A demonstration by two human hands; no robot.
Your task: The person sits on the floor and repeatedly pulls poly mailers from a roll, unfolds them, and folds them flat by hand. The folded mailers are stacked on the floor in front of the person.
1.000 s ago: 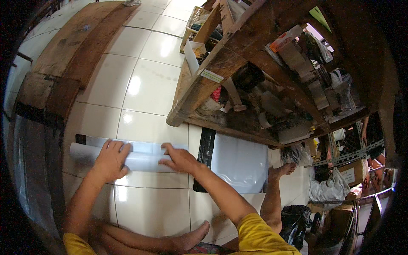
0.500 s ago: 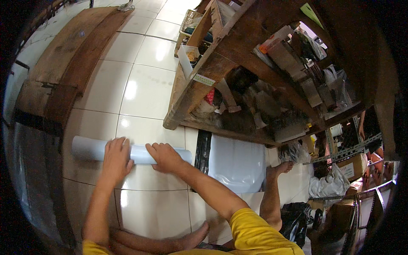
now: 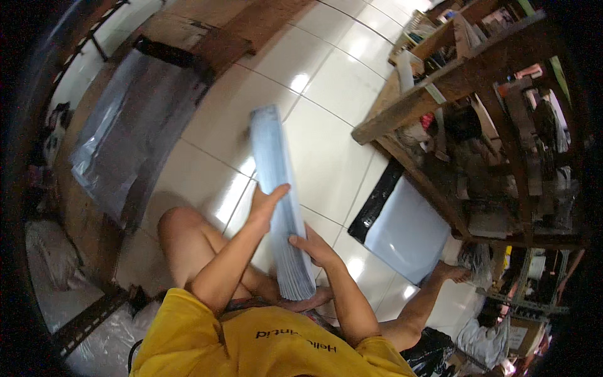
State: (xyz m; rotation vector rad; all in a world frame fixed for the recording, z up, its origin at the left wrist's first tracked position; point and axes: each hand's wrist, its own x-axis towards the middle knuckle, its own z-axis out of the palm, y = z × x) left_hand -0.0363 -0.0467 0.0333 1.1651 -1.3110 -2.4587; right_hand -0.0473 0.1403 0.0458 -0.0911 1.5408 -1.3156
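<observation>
A long, folded stack of pale blue plastic sheets is held up in front of me, its many layered edges facing up and its near end close to my shirt. My left hand grips its left side about midway, thumb lying across the top. Lower on the right side, my right hand clasps it, the thumb over the layers and the other fingers mostly hidden beneath. The far end of the stack points away over the tiled floor.
To the right lies a flat white plastic stack with a black edge strip. Beyond it stands a cluttered wooden shelf. On the left, a grey plastic-covered pile rests on brown boards. My bent leg is beside my left arm.
The stack has been raised off the floor and turned from lying crosswise to pointing away from me, layered edges up. My hands have shifted to its two sides. The view has turned left.
</observation>
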